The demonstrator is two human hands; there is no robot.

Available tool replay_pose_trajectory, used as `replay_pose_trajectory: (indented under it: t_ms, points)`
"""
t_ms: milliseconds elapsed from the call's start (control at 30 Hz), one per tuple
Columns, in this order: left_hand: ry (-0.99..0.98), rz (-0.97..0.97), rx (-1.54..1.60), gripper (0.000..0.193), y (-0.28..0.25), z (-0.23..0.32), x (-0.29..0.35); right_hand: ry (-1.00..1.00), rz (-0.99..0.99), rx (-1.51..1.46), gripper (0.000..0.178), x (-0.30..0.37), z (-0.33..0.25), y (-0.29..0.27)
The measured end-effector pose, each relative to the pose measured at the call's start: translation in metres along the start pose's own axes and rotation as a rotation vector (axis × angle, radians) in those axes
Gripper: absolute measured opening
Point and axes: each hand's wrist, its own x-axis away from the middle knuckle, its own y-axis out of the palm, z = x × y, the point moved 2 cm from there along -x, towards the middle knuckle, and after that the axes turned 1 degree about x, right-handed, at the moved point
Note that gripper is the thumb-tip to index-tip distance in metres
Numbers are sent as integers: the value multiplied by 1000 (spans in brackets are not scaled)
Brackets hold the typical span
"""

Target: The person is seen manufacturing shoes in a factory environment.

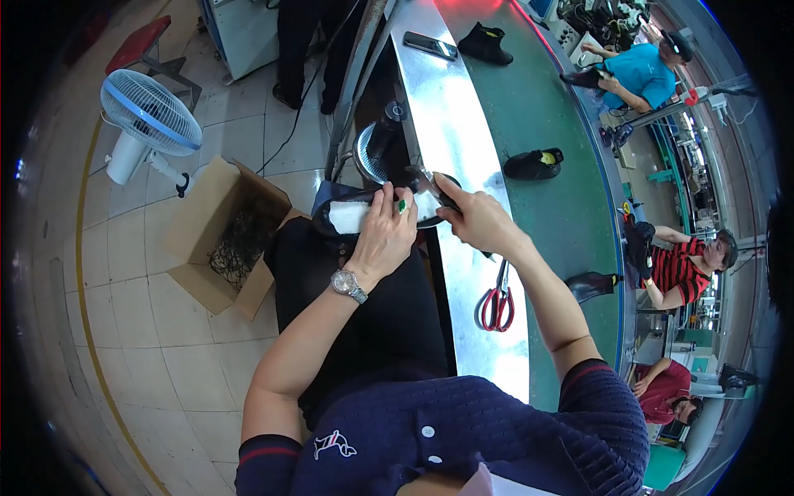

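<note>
A dark shoe point(321, 220) lies bottom-up across my lap beside the bench, its long white underside point(347, 217) facing me. My left hand point(386, 230) holds it, with the fingers pressed together over the white surface. The thumb is mostly hidden. That hand wears a ring with a green stone, and a metal watch point(348, 285) sits on the wrist. Closed around the handle of a metal-headed hand tool point(427, 178), my right hand point(482, 221) is at the shoe's right end. The tool's exact kind and tip are hard to make out.
Red-handled scissors point(498, 307) and a phone point(430, 45) lie on the metal bench edge point(451, 107). Beyond, a green conveyor belt point(529, 99) carries several black shoes point(533, 164). An open cardboard box point(207, 215) and a fan point(149, 116) stand at left. Several people work across the belt.
</note>
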Motion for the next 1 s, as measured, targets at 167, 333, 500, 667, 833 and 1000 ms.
replay_pose_trajectory:
  t_ms: [167, 333, 500, 667, 833, 1000]
  points:
    - [25, 26, 57, 36, 0, 3, 0, 44, 90, -71, 58, 7, -8, 11]
    - [-12, 34, 70, 40, -7, 0, -1, 11, 35, -4, 62, 8, -21, -7]
    - [-248, -5, 311, 56, -39, -20, -21, 93, 39, 163, 60, 12, -12, 17]
    - [-326, -293, 710, 47, -43, -77, -25, 21, -229, -518, 56, 22, -11, 4]
    - [-302, -272, 568, 61, -49, -73, -24, 330, -612, -1106, 55, 12, -28, 10]
    - [-202, -325, 411, 74, -59, -57, -6, 145, -366, -686, 56, 26, -44, 24]
